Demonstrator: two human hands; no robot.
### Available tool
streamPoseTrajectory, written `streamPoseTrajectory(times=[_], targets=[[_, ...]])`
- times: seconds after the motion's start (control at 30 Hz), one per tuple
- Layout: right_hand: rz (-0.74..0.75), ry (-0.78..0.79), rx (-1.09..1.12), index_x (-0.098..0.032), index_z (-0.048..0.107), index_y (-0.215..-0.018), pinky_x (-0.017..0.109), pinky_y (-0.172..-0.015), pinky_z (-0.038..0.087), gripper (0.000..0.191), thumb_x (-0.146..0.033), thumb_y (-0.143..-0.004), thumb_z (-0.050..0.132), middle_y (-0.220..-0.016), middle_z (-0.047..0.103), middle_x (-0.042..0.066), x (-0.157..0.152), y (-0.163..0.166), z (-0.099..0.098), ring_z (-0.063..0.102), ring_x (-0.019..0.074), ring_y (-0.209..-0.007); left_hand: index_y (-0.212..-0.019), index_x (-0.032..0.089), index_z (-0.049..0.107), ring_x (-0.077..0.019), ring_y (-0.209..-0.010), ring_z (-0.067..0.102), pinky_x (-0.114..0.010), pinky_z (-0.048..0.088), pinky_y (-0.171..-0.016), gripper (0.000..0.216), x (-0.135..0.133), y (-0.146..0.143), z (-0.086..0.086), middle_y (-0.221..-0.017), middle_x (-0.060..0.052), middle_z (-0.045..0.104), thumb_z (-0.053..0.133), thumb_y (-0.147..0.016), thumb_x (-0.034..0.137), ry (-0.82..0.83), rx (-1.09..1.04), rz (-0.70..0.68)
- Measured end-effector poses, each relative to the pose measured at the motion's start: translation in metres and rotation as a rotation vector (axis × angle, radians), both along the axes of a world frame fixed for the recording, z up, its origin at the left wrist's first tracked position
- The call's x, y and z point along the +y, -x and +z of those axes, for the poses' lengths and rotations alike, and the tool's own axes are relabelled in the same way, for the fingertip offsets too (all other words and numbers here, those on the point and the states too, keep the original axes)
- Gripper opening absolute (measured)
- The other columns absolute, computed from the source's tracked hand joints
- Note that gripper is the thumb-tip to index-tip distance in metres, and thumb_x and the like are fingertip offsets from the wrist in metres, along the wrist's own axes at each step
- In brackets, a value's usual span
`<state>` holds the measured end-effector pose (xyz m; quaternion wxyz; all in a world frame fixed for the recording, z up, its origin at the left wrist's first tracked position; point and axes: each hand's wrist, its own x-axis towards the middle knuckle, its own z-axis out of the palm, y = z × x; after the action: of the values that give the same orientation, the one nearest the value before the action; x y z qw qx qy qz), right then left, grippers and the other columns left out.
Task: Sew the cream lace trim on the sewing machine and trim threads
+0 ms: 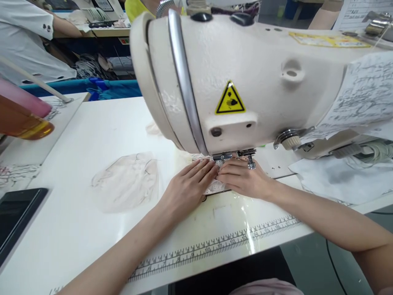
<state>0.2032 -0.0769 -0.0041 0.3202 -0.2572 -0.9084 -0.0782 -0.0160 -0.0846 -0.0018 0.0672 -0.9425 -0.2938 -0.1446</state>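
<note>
Fingers (204, 171) of the left hand (187, 188) are stretched out flat and close together, pressing down on a small piece of white lace fabric (214, 187). It's not gripped, just pinned under the fingertips. Same deal with the right hand (242, 178): fingers extended and laid flat on the lace, tips nearly touching the left ones. So two hands, both flat, nothing pinched as far as I can see.

That lace sits right under the metal presser foot (221, 157) of the big cream-coloured sewing machine (245, 78), roughly mid-bench and a bit toward the near edge. Most of the lace is hidden by the hands, but the bit poking out looks thin and patterned.

Machine head is smooth, rounded and glossy, with one chrome band (184, 82) curving down its face and one yellow triangular warning sticker (230, 99).

The white bench top (92, 135) is smooth and shiny. A printed ruler strip (215, 246) runs along its near edge. Left of the hands lies one sheer, pale pink rounded fabric piece (125, 182), kind of crumpled. At the left edge there's one dark flat phone (15, 217), and further back an amber and pink bottle (24, 119). Toward the right edge sits crumpled white paper (331, 180).

A person in a white sleeve (24, 28) is at the bench behind.
</note>
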Motion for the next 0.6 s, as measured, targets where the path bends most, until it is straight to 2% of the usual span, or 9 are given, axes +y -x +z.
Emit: streamPoseTrajectory(times=[0.2,0.47,0.6], targets=[[0.004,0.021,0.004,-0.020,0.066,-0.078,0.027,-0.064,0.044,0.024,-0.005,-0.088,0.050,-0.077,0.069,-0.004,-0.0005,0.0032,0.0000,0.061,0.0111,-0.079,-0.133,0.010,0.052,-0.0260,-0.128,0.051,-0.044,0.043,-0.109,0.060,0.0016,0.0016,0.0015,-0.138,-0.012,0.053,0.047,-0.074,0.005,0.022,0.028,0.016],[-0.043,-0.025,-0.028,-0.021,0.065,-0.079,0.026,-0.059,0.039,0.023,-0.006,-0.087,0.049,-0.078,0.069,-0.005,-0.0007,0.0021,-0.0020,0.060,0.0104,-0.080,-0.134,0.013,0.052,-0.0259,-0.129,0.050,-0.046,0.040,-0.111,0.055,0.0019,0.0008,0.0038,-0.137,-0.012,0.054,0.050,-0.079,0.010,0.041,0.033,0.037],[-0.080,-0.040,-0.020,-0.021,0.065,-0.080,0.027,-0.061,0.037,0.022,-0.006,-0.087,0.050,-0.078,0.068,-0.005,-0.0023,0.0013,-0.0021,0.059,0.0104,-0.080,-0.134,0.014,0.052,-0.0261,-0.129,0.050,-0.047,0.039,-0.111,0.050,0.0024,-0.0003,0.0037,-0.136,-0.012,0.055,0.050,-0.084,0.017,0.033,0.040,0.050]])
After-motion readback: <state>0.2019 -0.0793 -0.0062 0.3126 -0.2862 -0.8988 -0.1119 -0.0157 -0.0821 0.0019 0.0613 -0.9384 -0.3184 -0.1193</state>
